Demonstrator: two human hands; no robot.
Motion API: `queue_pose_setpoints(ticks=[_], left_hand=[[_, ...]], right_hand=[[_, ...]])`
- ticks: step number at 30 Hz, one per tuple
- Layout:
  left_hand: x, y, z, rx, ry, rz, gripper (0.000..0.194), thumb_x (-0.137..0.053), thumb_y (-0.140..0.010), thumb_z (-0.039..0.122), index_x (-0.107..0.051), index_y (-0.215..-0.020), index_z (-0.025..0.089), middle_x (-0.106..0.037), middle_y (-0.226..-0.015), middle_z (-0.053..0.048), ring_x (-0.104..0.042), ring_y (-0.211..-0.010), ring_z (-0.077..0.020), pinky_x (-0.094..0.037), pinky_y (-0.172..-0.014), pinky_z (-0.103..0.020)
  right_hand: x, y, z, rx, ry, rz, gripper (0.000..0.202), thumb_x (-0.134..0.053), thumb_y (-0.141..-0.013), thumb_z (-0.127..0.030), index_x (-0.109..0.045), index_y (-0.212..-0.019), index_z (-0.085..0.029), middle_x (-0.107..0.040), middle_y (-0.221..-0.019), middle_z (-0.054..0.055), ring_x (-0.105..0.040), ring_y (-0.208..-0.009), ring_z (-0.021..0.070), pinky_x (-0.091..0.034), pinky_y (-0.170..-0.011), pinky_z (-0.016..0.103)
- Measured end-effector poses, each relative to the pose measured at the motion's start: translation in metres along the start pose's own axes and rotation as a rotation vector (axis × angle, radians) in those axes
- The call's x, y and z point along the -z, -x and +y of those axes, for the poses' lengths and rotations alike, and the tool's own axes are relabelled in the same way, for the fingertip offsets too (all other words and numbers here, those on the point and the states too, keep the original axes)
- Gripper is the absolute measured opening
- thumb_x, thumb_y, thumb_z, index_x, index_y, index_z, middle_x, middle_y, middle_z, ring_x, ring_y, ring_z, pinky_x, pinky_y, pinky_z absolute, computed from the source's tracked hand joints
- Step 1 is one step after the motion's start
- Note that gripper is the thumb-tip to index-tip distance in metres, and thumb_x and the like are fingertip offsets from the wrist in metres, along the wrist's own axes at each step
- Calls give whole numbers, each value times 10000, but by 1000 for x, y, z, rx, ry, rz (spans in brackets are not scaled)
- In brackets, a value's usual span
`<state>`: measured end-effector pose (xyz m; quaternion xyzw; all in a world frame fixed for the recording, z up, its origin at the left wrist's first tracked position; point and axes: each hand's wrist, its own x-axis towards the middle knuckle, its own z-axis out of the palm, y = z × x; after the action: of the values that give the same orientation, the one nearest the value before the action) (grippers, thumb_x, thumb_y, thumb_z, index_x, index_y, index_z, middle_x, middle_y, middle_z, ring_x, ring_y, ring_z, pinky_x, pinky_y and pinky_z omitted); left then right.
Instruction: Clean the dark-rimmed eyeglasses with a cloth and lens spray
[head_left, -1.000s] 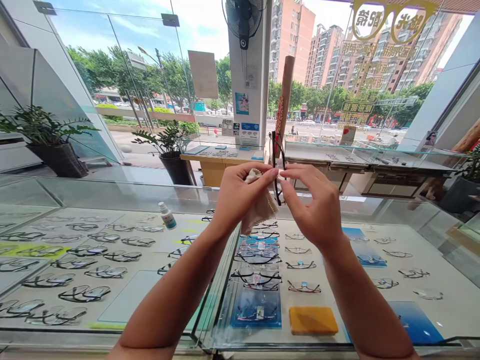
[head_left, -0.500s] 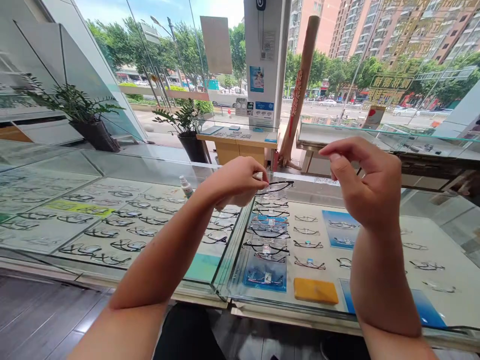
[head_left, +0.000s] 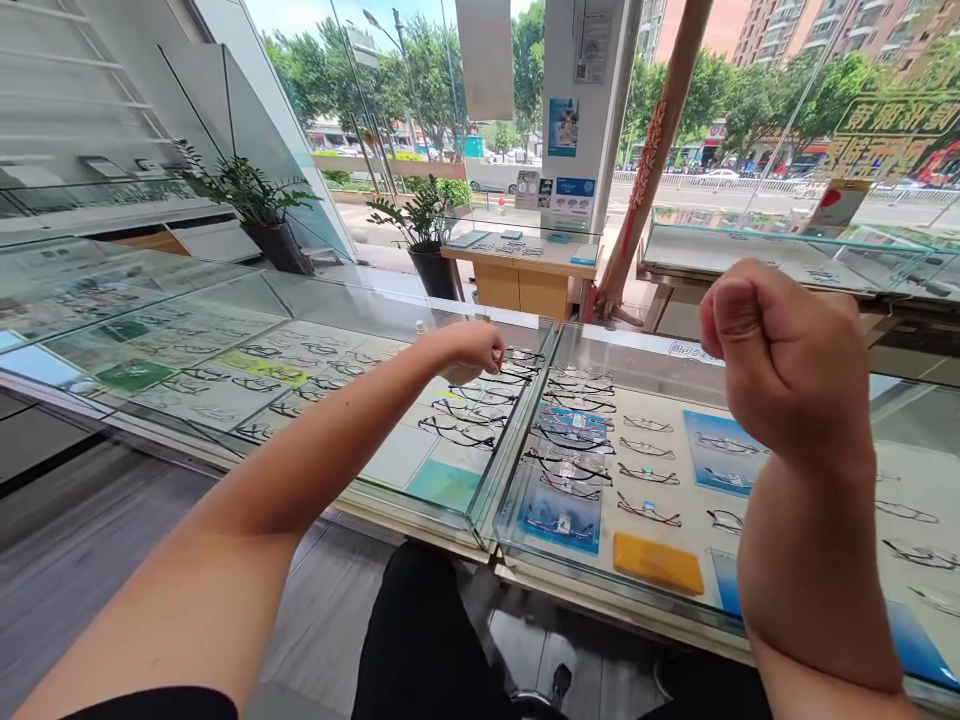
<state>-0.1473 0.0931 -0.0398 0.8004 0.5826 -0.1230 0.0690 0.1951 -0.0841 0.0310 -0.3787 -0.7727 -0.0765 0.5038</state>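
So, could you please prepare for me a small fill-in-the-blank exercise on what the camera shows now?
1. The right hand is closed into a ____.
2. The left hand is farther from the camera than the ____ hand.
3. The yellow block is nearer to the front than to the ____ of the counter.
4. The sleeve is coloured ____.

Missing words: fist; right; back; black.

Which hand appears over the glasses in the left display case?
The left hand, before that case's glasses; the right hand appears higher, farther right.
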Motion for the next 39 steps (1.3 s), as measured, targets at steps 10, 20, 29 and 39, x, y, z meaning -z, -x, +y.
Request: queue_pose_setpoints(ticks=[10,20,29,39], left_hand=[[-26,-35,-19,3,-20,-16,226,-854,-776,323,-901,-981,238,-846,-1016,-99,-721,-905,-259,-531,-822,-326],[-29,-42,-18,29,-56,-37,277,-855,-751,303,-907,-1014,233,-844,-1076,-133,-748,-941,-306,-558,-836,-355],[-30,-43,-16,27,-82,-25,240,-841,-723,259,-895,-953,215,-825,-1000,-143,-724,-892,-305,-536,-804,-360],[-12,-67,-8,2,-83,67,325,-794,-739,292,-901,-1044,257,-842,-1089,-101,-715,-939,-261,-515,-837,-305]], right_hand=[[-4,-6,-7,127,-87,-86,662,-511,-1145,-601,-345,-612,-244,-340,-541,-34,-325,-528,134,-254,-575,363],[-3,-7,-8,113,-112,-116,666,-507,-1138,-614,-354,-609,-238,-360,-531,-28,-327,-519,134,-267,-574,362],[-3,-8,-9,103,-110,-131,669,-501,-1128,-649,-351,-612,-250,-349,-531,-30,-304,-520,142,-254,-561,364],[-2,-8,-8,110,-80,-152,656,-494,-1138,-617,-351,-608,-258,-343,-528,-31,-317,-525,149,-261,-560,364]])
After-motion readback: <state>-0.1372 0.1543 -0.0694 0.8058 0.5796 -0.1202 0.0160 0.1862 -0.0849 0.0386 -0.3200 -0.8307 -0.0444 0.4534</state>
